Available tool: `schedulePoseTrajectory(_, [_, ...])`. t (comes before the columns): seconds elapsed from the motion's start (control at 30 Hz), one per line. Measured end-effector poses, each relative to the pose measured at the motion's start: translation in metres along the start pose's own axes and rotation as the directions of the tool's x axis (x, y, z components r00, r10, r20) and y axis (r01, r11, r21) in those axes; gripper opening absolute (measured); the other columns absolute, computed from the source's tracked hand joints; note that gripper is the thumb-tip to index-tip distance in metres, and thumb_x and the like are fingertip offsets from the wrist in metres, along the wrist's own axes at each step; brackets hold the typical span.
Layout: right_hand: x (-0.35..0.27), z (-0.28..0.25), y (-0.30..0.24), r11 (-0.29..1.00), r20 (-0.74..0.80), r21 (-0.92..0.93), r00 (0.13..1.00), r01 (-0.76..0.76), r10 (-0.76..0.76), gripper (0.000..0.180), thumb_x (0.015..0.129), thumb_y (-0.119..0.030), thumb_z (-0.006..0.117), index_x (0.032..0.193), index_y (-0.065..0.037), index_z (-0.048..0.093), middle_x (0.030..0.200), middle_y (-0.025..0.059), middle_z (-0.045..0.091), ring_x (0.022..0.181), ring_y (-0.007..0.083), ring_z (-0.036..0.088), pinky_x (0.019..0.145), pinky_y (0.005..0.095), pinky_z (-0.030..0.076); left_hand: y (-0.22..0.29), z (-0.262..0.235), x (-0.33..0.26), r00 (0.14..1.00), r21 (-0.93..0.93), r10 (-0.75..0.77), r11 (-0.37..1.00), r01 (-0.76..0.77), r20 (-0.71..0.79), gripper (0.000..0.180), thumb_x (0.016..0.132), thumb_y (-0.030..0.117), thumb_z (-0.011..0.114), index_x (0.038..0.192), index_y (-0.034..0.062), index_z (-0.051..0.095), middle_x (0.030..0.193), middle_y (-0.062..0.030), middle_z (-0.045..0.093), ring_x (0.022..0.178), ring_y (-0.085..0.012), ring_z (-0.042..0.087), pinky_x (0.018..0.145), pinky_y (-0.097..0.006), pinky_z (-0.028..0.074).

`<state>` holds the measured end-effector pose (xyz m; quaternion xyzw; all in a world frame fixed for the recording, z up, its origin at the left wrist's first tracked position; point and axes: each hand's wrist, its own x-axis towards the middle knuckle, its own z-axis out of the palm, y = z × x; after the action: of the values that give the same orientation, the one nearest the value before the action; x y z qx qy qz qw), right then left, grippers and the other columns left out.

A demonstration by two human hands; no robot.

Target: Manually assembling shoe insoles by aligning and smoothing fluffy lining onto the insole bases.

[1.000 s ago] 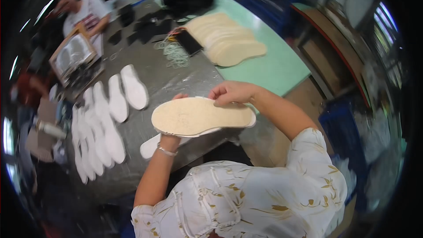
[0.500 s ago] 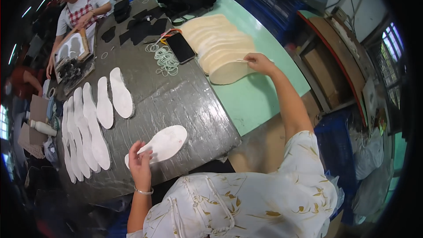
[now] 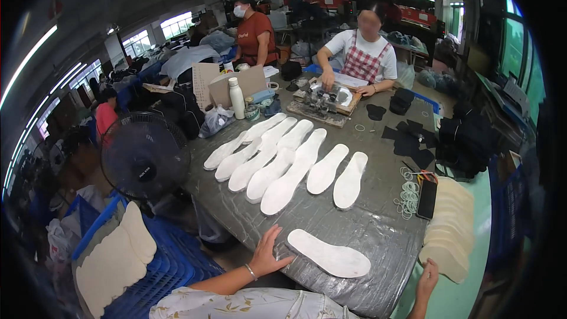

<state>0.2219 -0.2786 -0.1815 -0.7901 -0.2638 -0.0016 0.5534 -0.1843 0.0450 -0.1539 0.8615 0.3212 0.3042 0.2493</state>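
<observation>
One white insole lies on the grey table in front of me. Just beside its narrow end, my left hand rests with fingers spread, holding nothing. Over on the right, a fanned stack of cream insoles lies on a light green surface. At the stack's near end my right hand has its fingers closed on the edge of the front cream insole. Farther up the table, several white insoles lie overlapping in a row, with two single white insoles to their right.
A black phone and pale elastic bands lie by the stack. Black cut pieces are farther back. Across the table a co-worker handles a framed tray. A white bottle, a fan and blue crates are leftward.
The view has swung left and up, bringing in the room, fan and crates. My left hand has come off the single white insole. My right hand stays at the cream stack's near end.
</observation>
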Motion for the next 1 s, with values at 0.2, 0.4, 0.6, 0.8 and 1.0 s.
schedulePoseTrajectory(0.2, [-0.001,0.055,-0.062,0.972,0.231,-0.085,0.953,0.219,-0.194,0.017,0.094,-0.003,0.051,0.1,0.007,0.064,0.109,0.0188,0.063,0.101,0.0291,0.061,0.092,0.0354,0.046,-0.021,0.0,-0.006,0.998,-0.033,-0.063,0.997,0.063,0.024,0.102,0.072,0.041,0.081,0.147,0.0003,0.027,0.15,-0.0252,0.028,0.138,-0.0406,0.031,0.113,-0.046,0.029])
schedulePoseTrajectory(0.4, [0.016,0.07,-0.079,0.97,0.441,-0.099,0.884,0.222,-0.157,0.023,0.092,-0.002,0.056,0.113,0.001,0.064,0.119,0.0176,0.061,0.103,0.0263,0.06,0.088,0.0317,0.048,-0.024,-0.026,0.008,0.999,-0.038,-0.016,0.999,0.014,-0.04,0.072,0.079,0.027,0.077,0.141,0.0083,0.047,0.152,-0.0184,0.032,0.135,-0.037,0.038,0.11,-0.045,0.033])
schedulePoseTrajectory(0.6, [0.031,0.127,-0.154,0.946,0.658,-0.033,0.719,0.323,-0.223,0.045,0.094,0.0,0.053,0.138,-0.003,0.048,0.143,0.0148,0.046,0.103,0.0218,0.058,0.089,0.0312,0.049,-0.024,-0.087,-0.055,0.949,0.161,0.035,0.987,0.017,-0.315,0.035,0.072,0.021,0.082,0.103,0.0094,0.069,0.119,-0.0095,0.062,0.116,-0.0305,0.055,0.098,-0.042,0.042])
schedulePoseTrajectory(0.8, [0.037,0.169,-0.203,0.867,0.741,0.126,0.535,0.482,-0.406,0.044,0.094,-0.001,0.056,0.138,-0.002,0.048,0.134,0.0124,0.052,0.096,0.0179,0.059,0.083,0.0289,0.049,-0.02,-0.201,-0.141,0.792,0.477,-0.067,0.766,0.43,-0.607,0.034,0.069,0.016,0.081,0.098,0.0072,0.065,0.103,-0.0119,0.063,0.096,-0.0326,0.059,0.085,-0.042,0.046])
schedulePoseTrajectory(1.0, [-0.002,0.228,-0.267,0.792,0.763,0.281,0.375,0.542,-0.527,0.039,0.086,0.004,0.062,0.125,-0.001,0.058,0.121,0.0147,0.059,0.088,0.02,0.062,0.079,0.0299,0.05,-0.013,-0.286,-0.221,0.785,0.609,-0.29,0.505,0.611,-0.547,0.037,0.069,0.015,0.082,0.099,0.0055,0.062,0.106,-0.0117,0.061,0.098,-0.0313,0.057,0.085,-0.041,0.046])
